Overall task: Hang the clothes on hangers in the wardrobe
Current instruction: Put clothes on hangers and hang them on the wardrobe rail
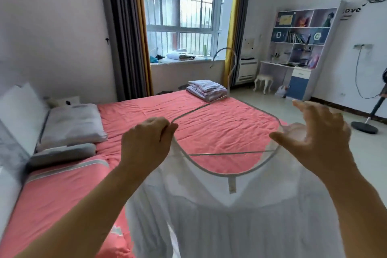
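Because only the left hand [146,144] pinches the thin grey wire hanger [228,123], at its left shoulder bend, the hanger may pivot and the sheer white pleated garment [219,216] may slide off the free right end. The right hand [318,140] is spread wide, fingers splayed, just beside the gathered fabric at the right shoulder; whether it touches the fabric cannot be told. Loss of the pinch would likely drop both items onto the coral-red bedsheet [209,123]. The garment hangs near the viewer, in front of the bed, its grey-trimmed neckline draped over the hanger's lower bar, translucent and light. No wardrobe is visible.
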{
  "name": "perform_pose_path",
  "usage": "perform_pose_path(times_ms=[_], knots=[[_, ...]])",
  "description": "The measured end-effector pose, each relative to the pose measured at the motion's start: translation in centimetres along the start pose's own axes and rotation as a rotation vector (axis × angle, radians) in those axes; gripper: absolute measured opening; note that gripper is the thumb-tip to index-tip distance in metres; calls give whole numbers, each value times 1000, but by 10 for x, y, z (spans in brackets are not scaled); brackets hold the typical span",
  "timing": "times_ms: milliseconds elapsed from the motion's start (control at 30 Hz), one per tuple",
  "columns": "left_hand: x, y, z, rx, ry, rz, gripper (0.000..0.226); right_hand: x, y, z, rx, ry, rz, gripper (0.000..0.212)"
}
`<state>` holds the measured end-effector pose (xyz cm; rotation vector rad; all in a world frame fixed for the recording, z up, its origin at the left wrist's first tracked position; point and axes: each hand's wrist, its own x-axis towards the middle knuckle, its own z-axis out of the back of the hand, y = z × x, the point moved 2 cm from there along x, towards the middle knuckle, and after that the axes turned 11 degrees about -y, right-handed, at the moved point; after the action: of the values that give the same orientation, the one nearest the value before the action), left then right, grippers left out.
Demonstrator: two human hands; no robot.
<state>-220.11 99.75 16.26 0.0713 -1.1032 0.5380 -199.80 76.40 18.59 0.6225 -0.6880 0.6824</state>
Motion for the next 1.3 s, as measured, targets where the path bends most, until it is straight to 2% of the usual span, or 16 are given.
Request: perform_pose_path(times_ms=[67, 167, 300, 467, 600, 800, 967, 1067, 1167, 1300], knots=[[8, 26, 8, 48, -52, 62, 37, 7, 11, -29, 41, 26, 11, 102], [24, 63, 13, 81, -52, 164, 36, 28, 44, -70, 104, 57, 62, 96], [49, 119, 13, 111, -118, 215, 35, 75, 97, -122, 240, -6, 165, 74], [71, 201, -18, 154, -123, 269, 32, 129, 153, -211, 322, -20, 227, 53], [57, 258, -67, 140, -45, 362, 37, 139, 176, -291, 415, 38, 252, 42], [28, 321, -147, 54, 81, 434, 36, 126, 181, -391, 378, 24, 177, 26], [-6, 368, -223, 55, 210, 505, 35, 103, 161, -499, 395, 176, 134, 12], [-29, 395, -270, 55, 293, 579, 33, 89, 150, -567, 405, 275, 111, 11], [-50, 424, -315, 118, 373, 662, 39, 77, 147, -636, 424, 351, 95, 10], [-85, 471, -387, 164, 432, 734, 32, 56, 141, -738, 427, 421, 68, 12]])
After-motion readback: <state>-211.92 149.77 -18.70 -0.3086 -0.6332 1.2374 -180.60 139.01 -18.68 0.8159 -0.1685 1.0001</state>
